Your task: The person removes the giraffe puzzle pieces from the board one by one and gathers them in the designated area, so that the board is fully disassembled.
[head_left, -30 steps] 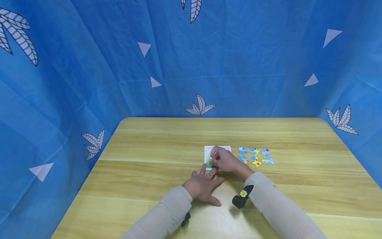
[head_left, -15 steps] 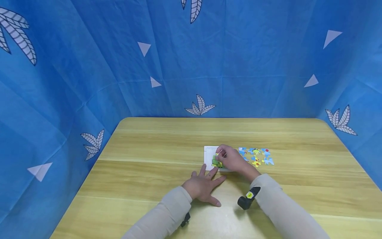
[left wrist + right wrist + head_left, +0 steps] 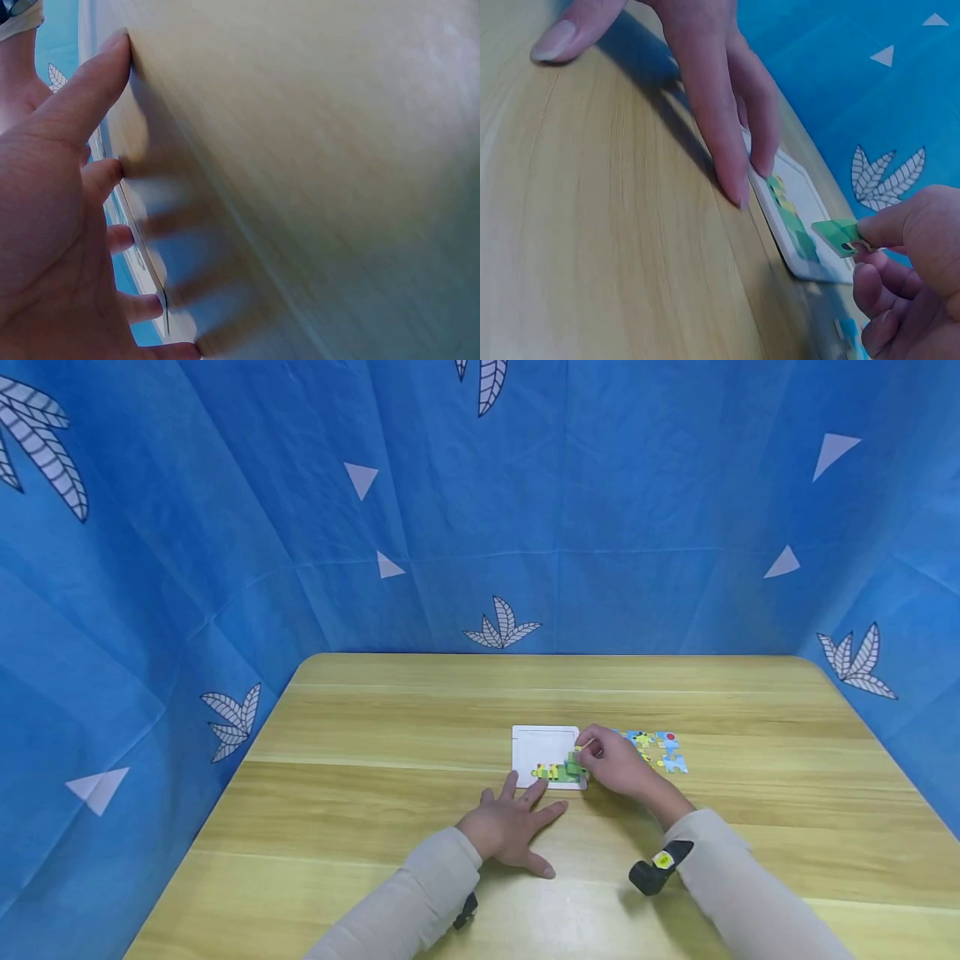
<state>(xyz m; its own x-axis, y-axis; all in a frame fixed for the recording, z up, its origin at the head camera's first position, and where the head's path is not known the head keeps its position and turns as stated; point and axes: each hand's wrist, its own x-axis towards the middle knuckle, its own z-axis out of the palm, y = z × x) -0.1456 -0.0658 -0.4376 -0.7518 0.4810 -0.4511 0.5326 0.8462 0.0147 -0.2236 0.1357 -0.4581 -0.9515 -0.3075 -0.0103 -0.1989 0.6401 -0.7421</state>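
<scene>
A white puzzle tray (image 3: 540, 745) lies on the table, with green and yellow jigsaw pieces (image 3: 550, 772) along its near edge. My left hand (image 3: 513, 828) rests with fingers spread, its fingertips at the tray's near rim and its thumb on the tabletop. Between thumb and fingers, my right hand (image 3: 617, 764) pinches a green puzzle piece (image 3: 834, 235), held tilted over the tray's right end. In the right wrist view the piece is above the tray, apart from the pieces in it. The left wrist view shows the left hand (image 3: 56, 202) from its palm side.
Several loose blue and yellow puzzle pieces (image 3: 672, 752) lie right of the tray, partly hidden by my right hand. The wooden table (image 3: 375, 718) ends at a blue curtain (image 3: 555, 527) behind. A black wrist camera (image 3: 652, 872) hangs under the right sleeve.
My right hand has moved right along the tray, from its left side to its right end, holding the green piece. More of the tray's pieces now show. The left hand has stayed put.
</scene>
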